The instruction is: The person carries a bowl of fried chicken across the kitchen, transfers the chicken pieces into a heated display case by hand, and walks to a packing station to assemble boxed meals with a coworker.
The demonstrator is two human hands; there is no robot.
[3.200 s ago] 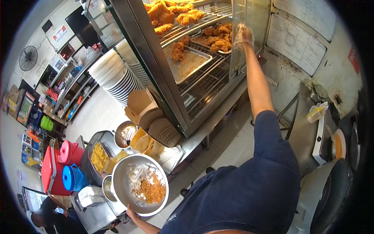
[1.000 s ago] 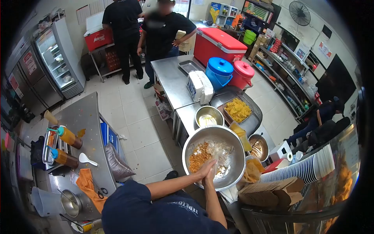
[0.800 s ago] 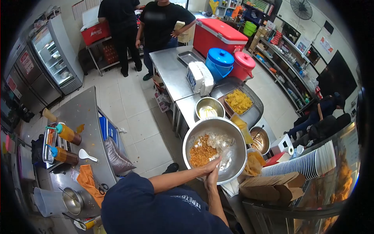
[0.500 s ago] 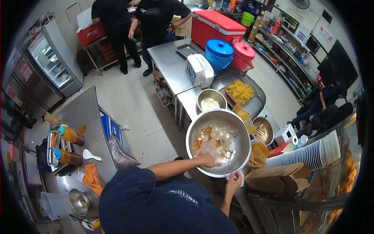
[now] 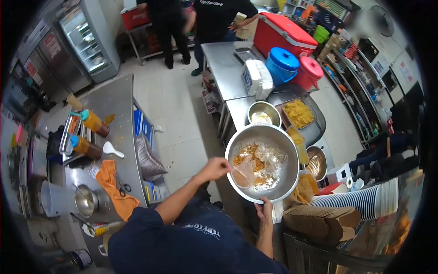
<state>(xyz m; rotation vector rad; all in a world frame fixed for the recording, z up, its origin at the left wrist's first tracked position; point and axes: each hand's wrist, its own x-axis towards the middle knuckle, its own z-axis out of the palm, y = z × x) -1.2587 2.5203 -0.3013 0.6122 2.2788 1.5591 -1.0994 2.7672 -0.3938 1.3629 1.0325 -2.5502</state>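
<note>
A large steel mixing bowl (image 5: 292,160) holds orange-brown crumbs (image 5: 258,160) and crumpled clear plastic. My left hand (image 5: 214,169) is at the bowl's left rim, fingers pinched on the edge of a clear plastic bag (image 5: 244,173) that hangs down inside. At the bowl's near rim, my right hand (image 5: 263,211) grips the edge with the fingers partly hidden beneath. A white cloth (image 5: 277,212) is right beside that hand.
Beyond the bowl stand a smaller steel bowl (image 5: 276,112), a tray of yellow food (image 5: 299,113) and a blue bucket (image 5: 282,66). Stacked cups (image 5: 356,199) and cardboard trays (image 5: 319,222) are at right. Sauce bottles (image 5: 86,147) and scissors (image 5: 123,189) lie on the left table. Two people stand behind.
My left hand has come up and left out of the bowl, drawing the plastic bag's edge toward the rim. My right hand has shifted left along the rim. The view has turned slightly.
</note>
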